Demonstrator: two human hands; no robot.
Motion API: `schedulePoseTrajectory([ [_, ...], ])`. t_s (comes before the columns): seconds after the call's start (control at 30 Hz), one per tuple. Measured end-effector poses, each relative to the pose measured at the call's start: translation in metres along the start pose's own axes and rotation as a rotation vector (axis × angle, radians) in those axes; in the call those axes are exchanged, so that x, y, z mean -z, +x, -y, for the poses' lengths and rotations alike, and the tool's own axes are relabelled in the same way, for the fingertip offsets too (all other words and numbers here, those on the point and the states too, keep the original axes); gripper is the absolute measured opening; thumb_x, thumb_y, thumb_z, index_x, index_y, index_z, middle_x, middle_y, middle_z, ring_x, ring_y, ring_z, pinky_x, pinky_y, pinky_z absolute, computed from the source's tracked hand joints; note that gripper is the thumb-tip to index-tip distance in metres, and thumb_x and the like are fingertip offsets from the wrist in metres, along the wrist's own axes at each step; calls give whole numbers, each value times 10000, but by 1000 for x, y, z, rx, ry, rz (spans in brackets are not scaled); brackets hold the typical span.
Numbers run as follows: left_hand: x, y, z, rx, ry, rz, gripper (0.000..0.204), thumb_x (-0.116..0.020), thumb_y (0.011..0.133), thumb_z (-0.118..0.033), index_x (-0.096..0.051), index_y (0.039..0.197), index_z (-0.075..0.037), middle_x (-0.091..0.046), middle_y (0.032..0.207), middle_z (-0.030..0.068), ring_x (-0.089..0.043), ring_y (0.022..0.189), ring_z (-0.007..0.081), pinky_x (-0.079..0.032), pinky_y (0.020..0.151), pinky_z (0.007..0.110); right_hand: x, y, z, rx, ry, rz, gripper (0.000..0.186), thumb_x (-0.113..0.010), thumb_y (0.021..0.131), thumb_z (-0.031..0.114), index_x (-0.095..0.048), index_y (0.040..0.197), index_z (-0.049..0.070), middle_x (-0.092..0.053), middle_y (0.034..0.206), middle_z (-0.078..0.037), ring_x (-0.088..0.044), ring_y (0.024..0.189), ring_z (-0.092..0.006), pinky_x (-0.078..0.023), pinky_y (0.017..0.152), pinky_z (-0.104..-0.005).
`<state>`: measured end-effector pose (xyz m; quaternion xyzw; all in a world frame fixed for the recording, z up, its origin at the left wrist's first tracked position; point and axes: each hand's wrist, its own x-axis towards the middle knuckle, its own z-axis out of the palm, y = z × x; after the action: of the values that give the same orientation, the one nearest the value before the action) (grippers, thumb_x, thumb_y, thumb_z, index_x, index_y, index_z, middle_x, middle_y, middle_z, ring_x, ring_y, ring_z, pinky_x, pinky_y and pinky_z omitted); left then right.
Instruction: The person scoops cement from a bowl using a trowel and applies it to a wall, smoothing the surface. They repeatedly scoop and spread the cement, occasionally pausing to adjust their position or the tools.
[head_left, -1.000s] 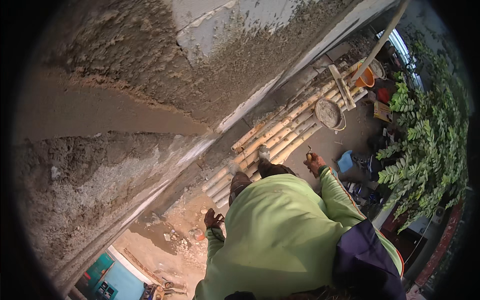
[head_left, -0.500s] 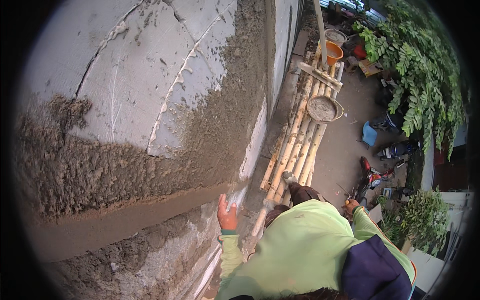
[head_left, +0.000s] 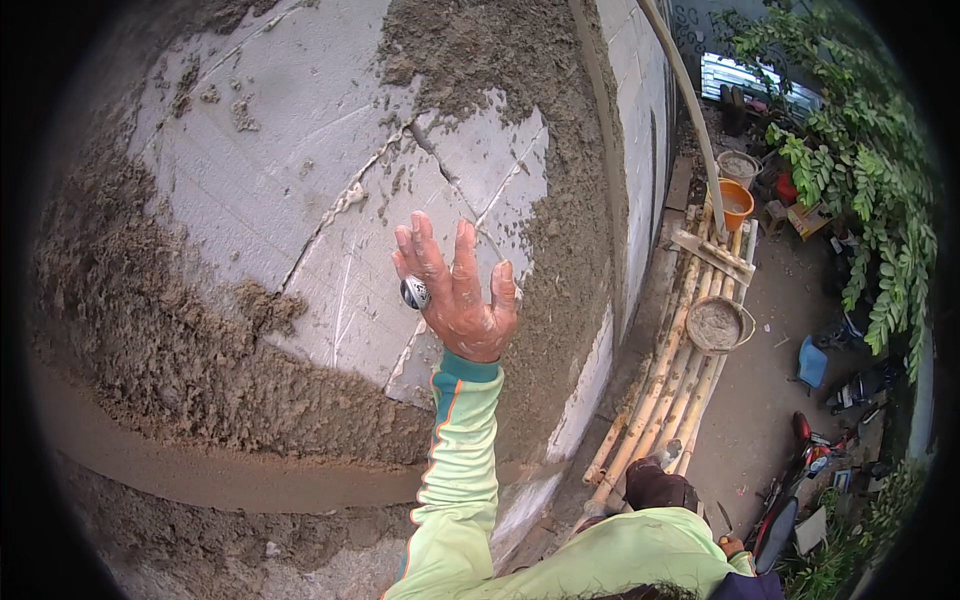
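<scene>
My left hand [head_left: 462,310] is raised in front of the wall [head_left: 230,180], fingers spread, with a large silver ring on it; whether it touches the surface I cannot tell. Pale blocks show cracks, surrounded by rough wet-looking mortar [head_left: 200,340] and a smoother band below. My right hand [head_left: 734,548] is low at the right, mostly behind my body, closed on a small metal tool with a yellow handle [head_left: 721,540]. My foot [head_left: 665,455] is over a walkway of bamboo poles [head_left: 680,350], which holds a bucket of grey mix [head_left: 716,326].
An orange bucket [head_left: 736,200], a second pale bucket [head_left: 738,165], a board [head_left: 700,255] and a leaning pole [head_left: 695,100] are at the far end. Below and right are a blue chair [head_left: 810,365], motorbikes [head_left: 775,530] and scattered boxes [head_left: 805,220], with leafy branches [head_left: 870,200] overhanging.
My left hand has risen from beside my body to high on the wall. The view has turned toward the wall, and my right hand now shows lower and farther right.
</scene>
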<state>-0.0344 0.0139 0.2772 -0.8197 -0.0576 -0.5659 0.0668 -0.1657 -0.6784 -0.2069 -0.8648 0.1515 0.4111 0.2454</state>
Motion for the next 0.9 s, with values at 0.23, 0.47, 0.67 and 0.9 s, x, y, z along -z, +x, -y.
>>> schedulePoseTrajectory([
  [0.23, -81, 37, 26, 22, 437, 16, 645, -720, 831, -271, -521, 1436, -166, -260, 1627, 175, -150, 1511, 457, -48, 1178, 676, -3, 80, 54, -110, 637, 44, 265, -734, 794, 70, -613, 1022, 11, -666, 802, -131, -658, 633, -262, -520, 514, -434],
  [0.47, -108, 20, 40, -56, 788, 19, 768, -716, 846, -480, -436, 1512, -221, -251, 1640, 139, -199, 1511, 402, -17, 1195, 635, 70, 109, 139, -154, 743, 16, 391, -689, 852, 62, -568, 1223, 46, -629, 782, -99, -597, 591, -199, -506, 493, -393],
  [0.67, -124, 26, 37, -21, 958, -20, 852, -615, 857, -662, -363, 1552, -238, -250, 1643, 130, -248, 1501, 373, -75, 1190, 613, 107, 133, 145, -187, 781, -61, 347, -667, 884, 93, -549, 1206, 42, -598, 757, -84, -577, 592, -201, -485, 475, -387],
  [0.9, -129, 28, 44, -15, 1058, -30, 882, -547, 870, -720, -335, 1569, -226, -232, 1645, 151, -190, 1521, 376, -111, 1173, 629, 127, 133, 135, -266, 836, -64, 334, -669, 864, 23, -548, 1175, 20, -591, 758, -89, -560, 551, -196, -482, 460, -386],
])
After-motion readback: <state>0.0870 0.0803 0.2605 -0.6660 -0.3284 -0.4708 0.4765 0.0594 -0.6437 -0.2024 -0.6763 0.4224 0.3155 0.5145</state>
